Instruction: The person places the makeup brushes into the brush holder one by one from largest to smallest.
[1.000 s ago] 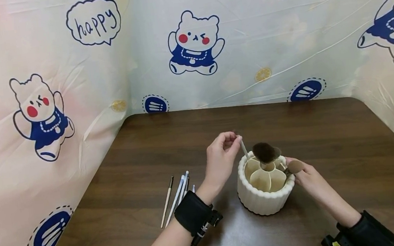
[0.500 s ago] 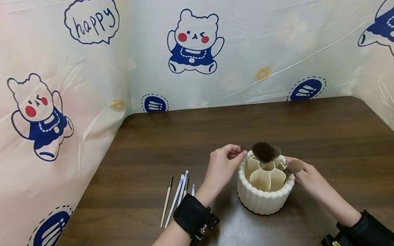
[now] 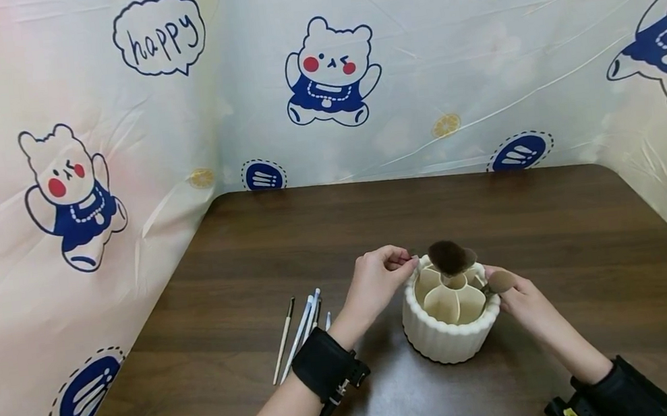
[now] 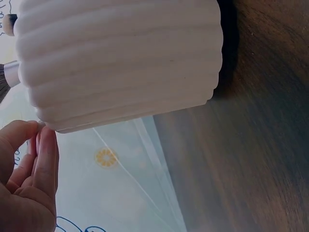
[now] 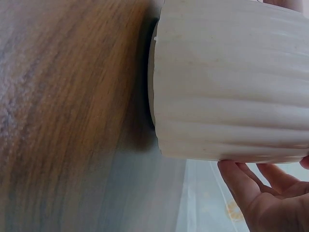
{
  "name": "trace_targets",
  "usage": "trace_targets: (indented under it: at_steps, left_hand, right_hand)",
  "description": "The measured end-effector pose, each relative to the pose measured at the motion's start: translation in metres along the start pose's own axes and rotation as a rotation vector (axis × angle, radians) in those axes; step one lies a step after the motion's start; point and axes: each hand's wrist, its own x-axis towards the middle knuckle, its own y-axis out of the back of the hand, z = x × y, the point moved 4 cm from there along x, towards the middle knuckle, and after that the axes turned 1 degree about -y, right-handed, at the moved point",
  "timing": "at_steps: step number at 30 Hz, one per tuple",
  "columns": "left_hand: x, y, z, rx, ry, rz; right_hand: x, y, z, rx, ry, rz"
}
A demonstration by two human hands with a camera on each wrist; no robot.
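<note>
A white, ribbed makeup brush holder [image 3: 450, 341] with petal-shaped compartments stands on the table, slightly right of centre. At its back left rim my left hand [image 3: 377, 276] pinches a slim makeup brush between thumb and fingers; just a pale bit of the brush [image 4: 40, 124] shows in the left wrist view, the rest being hidden by the fingers and the holder. My right hand [image 3: 516, 294] grips the holder's right side, fingers against the ribbed wall [image 5: 231, 96]. A large dark-bristled brush [image 3: 449, 258] stands in the centre compartment. A tan-headed brush [image 3: 500, 281] leans out at the right.
Several slim brushes [image 3: 305, 323] lie on the brown wooden table [image 3: 288, 240], left of the holder and partly behind the left wrist. A patterned sheet [image 3: 417, 77] with bears hangs around the table's back and sides.
My left hand has moved down and slightly right to the holder's rim, lowering the slim makeup brush into it. The right hand and the holder have stayed in place.
</note>
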Motion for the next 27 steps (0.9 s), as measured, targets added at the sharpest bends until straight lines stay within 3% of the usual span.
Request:
trace_targets:
  at_steps: [7,16,23,27]
  left_hand:
    - [-0.004,0.005,-0.002,0.026,-0.003,-0.024]
    - [-0.015,0.031,-0.015,0.221,-0.004,0.013]
    - [-0.018,0.062,-0.042,0.54,0.118,0.084]
    - [-0.022,0.082,-0.063,0.648,0.22,0.078]
  right_hand:
    - [-0.001,0.001,0.001,0.013,-0.004,0.003]
    - [0.001,0.001,0.001,0.022,0.039,-0.009]
    - [0.002,0.002,0.001,0.014,0.044,-0.012]
    - [0.002,0.002,0.002,0.014,0.042,-0.015]
